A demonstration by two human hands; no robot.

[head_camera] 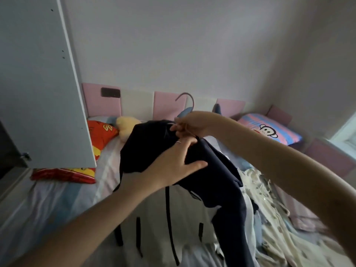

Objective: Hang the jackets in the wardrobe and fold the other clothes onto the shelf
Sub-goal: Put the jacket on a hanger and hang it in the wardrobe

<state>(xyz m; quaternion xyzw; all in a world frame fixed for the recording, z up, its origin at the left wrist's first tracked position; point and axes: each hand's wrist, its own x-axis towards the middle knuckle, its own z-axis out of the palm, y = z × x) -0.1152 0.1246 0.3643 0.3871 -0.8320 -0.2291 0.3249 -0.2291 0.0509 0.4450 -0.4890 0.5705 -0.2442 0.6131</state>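
Bedroom, plain grey wall behind a bed (57, 199) with a striped sheet and pink and cream padded panels (104, 105) along the wall. One panel carries a small dark plate (110, 92). An open wardrobe door (38, 83) fills the left side and hides part of a red cartoon pillow (100, 132). A yellow plush toy (125, 126) lies just beside that pillow. A striped monkey pillow (269, 130) sits at the far right corner. A loose pile of clothes (269, 199) lies on the bed to the right.

A dark navy jacket (212, 170) is held up over the middle of the bed on a hanger (184, 113), whose hook pokes out above the collar. The jacket's sleeve drapes down over white cloth with dark strips (173, 218).

The left hand (173, 162), wearing a ring (178, 142), lies on the jacket. Its thumb is splayed wide and its fingers curl into the cloth at the collar, with the tips hidden. The right hand (190, 125) has its fingers closed together, pinching the hanger at its neck by the collar.
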